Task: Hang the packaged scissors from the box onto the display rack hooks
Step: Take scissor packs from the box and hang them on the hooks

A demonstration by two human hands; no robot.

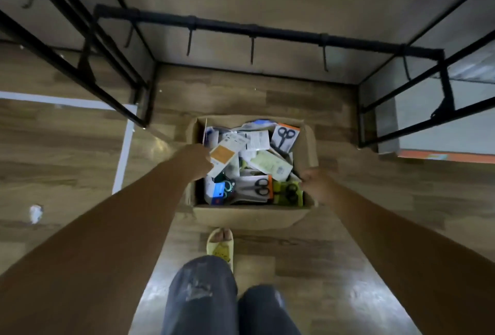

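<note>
An open cardboard box (pixel 249 215) stands on the floor in front of me, filled with several packaged scissors. My left hand (pixel 197 159) reaches in over the box's left wall and grips the edge of a white package with an orange label (pixel 223 154). My right hand (pixel 314 183) sits over the box's right wall with curled fingers, beside a yellow-green scissors package (pixel 288 194). What it holds, if anything, is hidden. The black display rack bar (pixel 267 29) runs across above the box, with bare hooks (pixel 251 50) hanging from it.
Black rack frames stand to the left (pixel 80 48) and right (pixel 428 88) of the box. An orange-edged box (pixel 442 156) lies at the right. My foot in a yellow sandal (pixel 220 246) is just behind the box. The floor is wood-patterned with a white line (pixel 123 152).
</note>
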